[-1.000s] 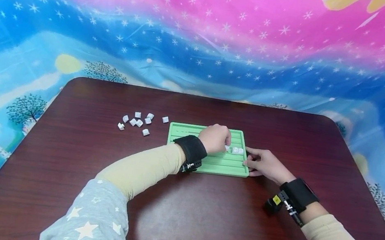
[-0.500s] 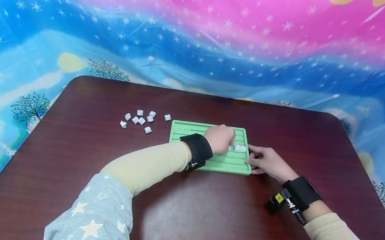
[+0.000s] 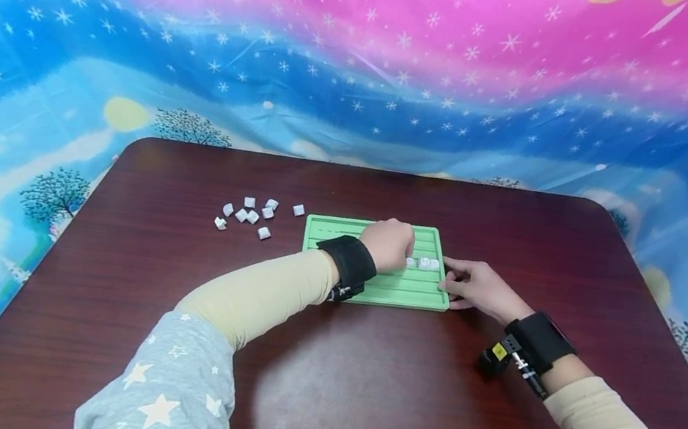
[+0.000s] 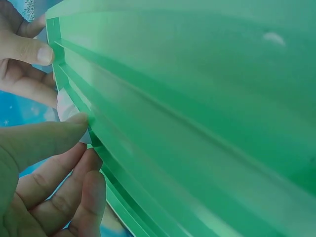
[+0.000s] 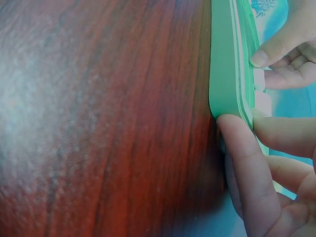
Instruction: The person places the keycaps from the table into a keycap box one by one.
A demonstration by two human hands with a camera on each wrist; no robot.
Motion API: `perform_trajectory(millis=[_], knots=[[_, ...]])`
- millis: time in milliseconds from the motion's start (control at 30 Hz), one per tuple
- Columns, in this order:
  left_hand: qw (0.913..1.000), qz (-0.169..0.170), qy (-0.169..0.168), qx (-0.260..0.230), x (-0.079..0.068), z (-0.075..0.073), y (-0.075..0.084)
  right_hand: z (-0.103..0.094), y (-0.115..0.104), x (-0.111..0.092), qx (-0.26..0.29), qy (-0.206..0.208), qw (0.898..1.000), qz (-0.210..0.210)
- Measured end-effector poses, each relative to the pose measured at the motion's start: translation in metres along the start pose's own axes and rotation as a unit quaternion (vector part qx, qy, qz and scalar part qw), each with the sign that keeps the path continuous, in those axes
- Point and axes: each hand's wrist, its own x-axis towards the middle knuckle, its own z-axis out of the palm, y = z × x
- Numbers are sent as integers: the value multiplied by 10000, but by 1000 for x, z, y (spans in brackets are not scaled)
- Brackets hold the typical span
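Pinching a cube (image 3: 411, 262), the left hand (image 3: 387, 245) should align it squarely while the right hand (image 3: 480, 288) grips the tray (image 3: 409, 298).

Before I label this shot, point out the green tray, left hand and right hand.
Green tray (image 3: 407, 295): head view, bare ribbed floor.
Left hand (image 3: 387, 245): head view, its back.
Right hand (image 3: 483, 289): head view, its back.

Pink-and-blue snowflake backdrop (image 3: 340, 58), glossy reddish-brown table (image 3: 396, 400)

The left fingers (image 3: 409, 243) have edged back leftward, baring more of a white cube (image 3: 411, 262).
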Motion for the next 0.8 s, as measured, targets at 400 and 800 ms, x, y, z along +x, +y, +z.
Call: perform_trajectory(millis=[400, 800], knots=[[9983, -212, -105, 524, 7, -1, 8, 1, -2, 1, -25, 52, 10000, 30], [9995, -35, -72, 298, 4, -1, 7, 1, -1, 0, -63, 83, 9999, 60]])
